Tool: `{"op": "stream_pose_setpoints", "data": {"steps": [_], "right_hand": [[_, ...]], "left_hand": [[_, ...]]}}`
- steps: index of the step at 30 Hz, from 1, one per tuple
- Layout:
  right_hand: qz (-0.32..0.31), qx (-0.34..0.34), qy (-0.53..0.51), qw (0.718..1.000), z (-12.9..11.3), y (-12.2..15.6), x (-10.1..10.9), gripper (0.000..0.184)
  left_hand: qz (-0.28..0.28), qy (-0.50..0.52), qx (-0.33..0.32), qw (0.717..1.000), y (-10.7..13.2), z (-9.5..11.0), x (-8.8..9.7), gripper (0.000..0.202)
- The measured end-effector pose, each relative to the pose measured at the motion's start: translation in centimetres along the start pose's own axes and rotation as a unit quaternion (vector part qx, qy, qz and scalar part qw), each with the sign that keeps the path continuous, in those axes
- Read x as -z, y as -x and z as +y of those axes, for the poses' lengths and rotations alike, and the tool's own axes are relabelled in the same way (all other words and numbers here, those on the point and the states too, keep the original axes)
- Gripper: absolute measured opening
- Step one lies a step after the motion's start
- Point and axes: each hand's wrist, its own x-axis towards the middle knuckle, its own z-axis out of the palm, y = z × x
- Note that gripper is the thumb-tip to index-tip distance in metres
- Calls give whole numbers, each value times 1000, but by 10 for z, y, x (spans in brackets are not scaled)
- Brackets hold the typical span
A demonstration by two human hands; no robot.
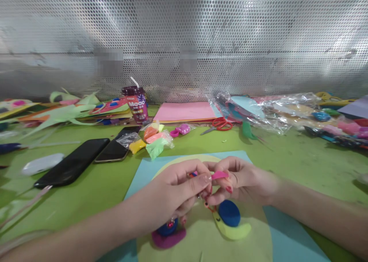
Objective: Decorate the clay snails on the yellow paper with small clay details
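Observation:
My left hand point(176, 189) and my right hand point(238, 179) meet above a pale yellow paper circle point(244, 246) on a light blue sheet point(143, 170). Both hands pinch a small pink clay strip point(220, 175) between thumbs and fingertips. Below them sits a clay snail with a blue shell point(229, 213) on a yellow-green body point(234, 231). A second one with a blue shell point(167, 228) on a purple body point(169, 239) lies under my left wrist, partly hidden.
Two black phones point(71, 162) point(116, 147) lie at the left. Bags of coloured clay point(156, 141), red scissors point(220, 124), a purple drink cup point(138, 102), pink paper point(185, 111) and plastic bags of craft parts point(273, 110) line the green table point(301, 162) before a perforated metal wall.

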Motion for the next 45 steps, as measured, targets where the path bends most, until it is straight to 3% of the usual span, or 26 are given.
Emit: {"op": "stream_pose_setpoints", "data": {"steps": [11,20,23,28,33,45], "right_hand": [[23,-7,7,1000,2,2,0,9],[-2,5,3,1000,-1,-1,-3,10],[1,2,-11,1000,-3,0,-5,11],[5,-1,-18,1000,-6,1,-10,13],[-2,4,-15,1000,-5,0,-11,14],[-19,15,-15,1000,-3,-1,-9,12]], "left_hand": [[-15,-14,-14,1000,1,2,1,22],[-21,-3,-33,999,-1,2,0,21],[10,-12,-48,999,1,4,0,21],[99,-159,-75,979,7,13,-3,19],[99,-223,-100,965,8,13,-4,21],[105,-245,-134,955,6,5,-2,25]]}}
